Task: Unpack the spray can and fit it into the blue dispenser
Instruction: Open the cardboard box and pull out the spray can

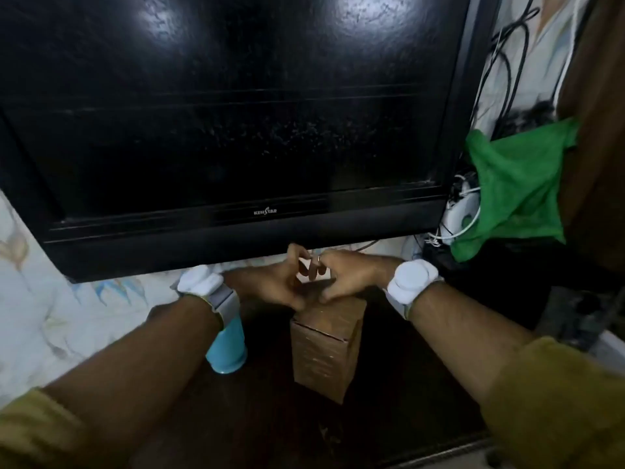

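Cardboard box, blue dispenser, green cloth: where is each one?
cardboard box (323, 350), head view, on its front face.
blue dispenser (227, 346), head view, on its lower body.
green cloth (517, 187), head view, on its middle fold.

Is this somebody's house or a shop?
Probably a room in a house: a big black television stands on a dark table, with tangled cables and a green cloth beside it.

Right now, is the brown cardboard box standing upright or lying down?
Upright. The tall brown cardboard box stands on its base on the dark wooden table, with both hands at its top flaps.
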The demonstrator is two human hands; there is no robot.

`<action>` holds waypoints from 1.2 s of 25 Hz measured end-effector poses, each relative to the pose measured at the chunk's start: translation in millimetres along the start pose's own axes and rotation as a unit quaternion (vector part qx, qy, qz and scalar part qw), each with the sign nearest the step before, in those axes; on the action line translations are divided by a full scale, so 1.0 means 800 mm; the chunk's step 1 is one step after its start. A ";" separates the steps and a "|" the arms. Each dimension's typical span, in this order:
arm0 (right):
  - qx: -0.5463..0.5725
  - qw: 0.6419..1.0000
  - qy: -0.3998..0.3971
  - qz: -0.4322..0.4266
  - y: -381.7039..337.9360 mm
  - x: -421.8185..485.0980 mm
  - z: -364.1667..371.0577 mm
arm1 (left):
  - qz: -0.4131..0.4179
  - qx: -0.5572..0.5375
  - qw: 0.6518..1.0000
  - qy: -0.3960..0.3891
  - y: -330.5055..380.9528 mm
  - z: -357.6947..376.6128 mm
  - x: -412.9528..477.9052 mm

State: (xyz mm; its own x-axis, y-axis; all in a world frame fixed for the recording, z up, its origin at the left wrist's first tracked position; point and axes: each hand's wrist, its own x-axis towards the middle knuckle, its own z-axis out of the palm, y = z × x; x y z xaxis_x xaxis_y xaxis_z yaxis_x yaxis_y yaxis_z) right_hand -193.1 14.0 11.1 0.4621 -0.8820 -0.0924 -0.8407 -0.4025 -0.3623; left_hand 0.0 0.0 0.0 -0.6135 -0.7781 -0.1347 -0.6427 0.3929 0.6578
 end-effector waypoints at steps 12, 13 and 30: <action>-0.234 0.969 -0.076 -0.012 -0.047 -0.029 0.028 | 0.018 0.048 0.996 -0.077 -0.021 0.047 -0.016; -0.231 0.970 -0.075 -0.019 -0.048 -0.029 0.028 | 0.028 0.031 0.998 -0.049 -0.022 0.053 -0.017; -0.251 0.953 -0.155 -0.066 0.012 -0.033 0.016 | 0.078 0.202 0.976 0.006 -0.020 0.053 -0.012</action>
State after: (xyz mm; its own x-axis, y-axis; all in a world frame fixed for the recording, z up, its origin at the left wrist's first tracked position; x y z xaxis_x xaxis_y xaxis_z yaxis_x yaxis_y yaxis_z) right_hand -209.8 36.7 -1.6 0.5695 -0.7320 -0.3739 -0.7626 -0.6403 0.0919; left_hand -3.5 22.4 -40.6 -0.7151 -0.6976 -0.0457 -0.6711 0.6668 0.3241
